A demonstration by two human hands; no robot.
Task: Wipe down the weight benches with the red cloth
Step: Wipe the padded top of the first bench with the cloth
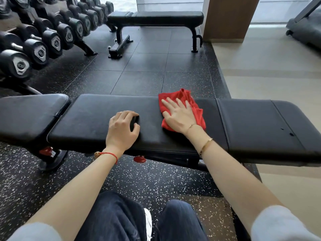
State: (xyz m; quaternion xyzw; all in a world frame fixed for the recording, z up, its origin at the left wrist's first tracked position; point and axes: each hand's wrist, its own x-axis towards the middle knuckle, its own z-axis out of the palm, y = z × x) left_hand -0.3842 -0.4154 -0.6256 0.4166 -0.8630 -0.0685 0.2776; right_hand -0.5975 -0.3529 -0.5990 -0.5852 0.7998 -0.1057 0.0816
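A black padded weight bench (97, 117) runs across in front of me. The red cloth (184, 96) lies crumpled on its middle pad. My right hand (178, 115) presses flat on the cloth with straight, spread fingers. To the left of the cloth, my left hand (121, 129) rests on the same pad, its fingers and thumb curled round a small black object (133, 123). A second black bench (166, 16) stands farther back by the window.
A rack of black dumbbells (40, 42) lines the left side. A wooden pillar (227, 18) stands at the back right, with a treadmill (304, 28) beyond it. Speckled rubber floor tiles (144, 70) lie between the two benches. My knees are at the bottom.
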